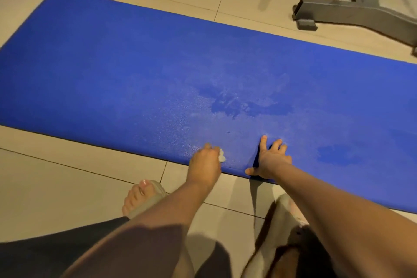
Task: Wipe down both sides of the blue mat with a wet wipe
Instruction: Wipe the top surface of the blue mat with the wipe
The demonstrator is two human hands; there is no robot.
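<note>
Head: left hand [204,165] curled around wipe [222,156]

Blue mat [135,63] flat, wipe [222,156] atop

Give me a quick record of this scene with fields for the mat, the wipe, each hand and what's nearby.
mat: blue mat lying flat on the tiled floor, with darker damp patches near its middle
wipe: wet wipe, bunched, at the mat's near edge
left: left hand grips the wipe
right: right hand, fingers spread, presses on the mat beside it
nearby: grey metal frame beyond the far edge; sandalled foot on the tiles
</note>
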